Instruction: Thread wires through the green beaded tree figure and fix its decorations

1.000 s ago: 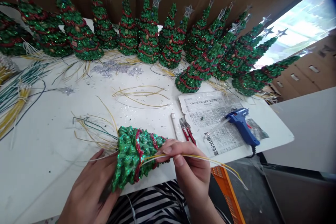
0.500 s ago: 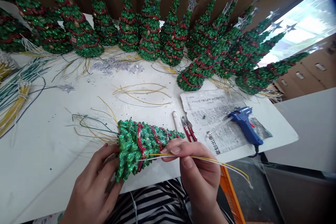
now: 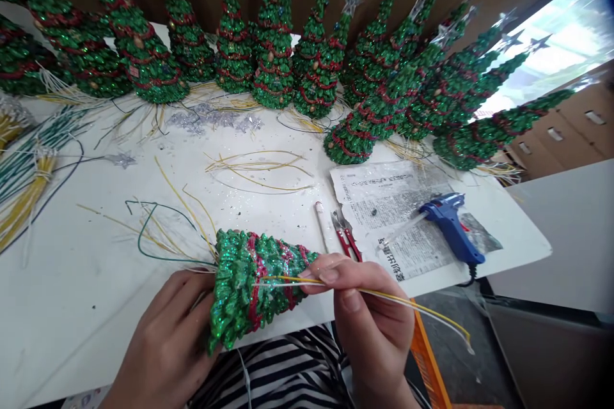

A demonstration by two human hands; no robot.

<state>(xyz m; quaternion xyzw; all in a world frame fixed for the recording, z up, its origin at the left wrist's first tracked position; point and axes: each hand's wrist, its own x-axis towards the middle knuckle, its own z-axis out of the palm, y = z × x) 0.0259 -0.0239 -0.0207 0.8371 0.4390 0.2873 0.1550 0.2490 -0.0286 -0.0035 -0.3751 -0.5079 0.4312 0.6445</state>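
Note:
A small glittery green tree (image 3: 240, 294) with red garland lies on its side above my lap, its base toward the left. My left hand (image 3: 167, 332) is closed round the base, some fingers hidden behind or under it. Yellow, white and green wires (image 3: 167, 230) stick out of the base over the table. Between thumb and fingers, my right hand (image 3: 357, 307) pinches a yellow and a white wire (image 3: 417, 307), whose left ends lie across the tree's side near the garland. The tree's tip is hidden behind my right fingers.
Red-handled snips (image 3: 348, 239) and a white stick (image 3: 320, 227) lie beyond the tree. A blue glue gun (image 3: 451, 227) rests on newspaper (image 3: 412, 255) at the right. Several upright trees (image 3: 273, 70) line the back. Wire bundles (image 3: 31, 195) lie at the left, loose wires (image 3: 259, 169) mid-table.
The tree has turned slightly in my left hand, and the wires from its base have spread further left. My right hand has moved a little right and down with its two wires.

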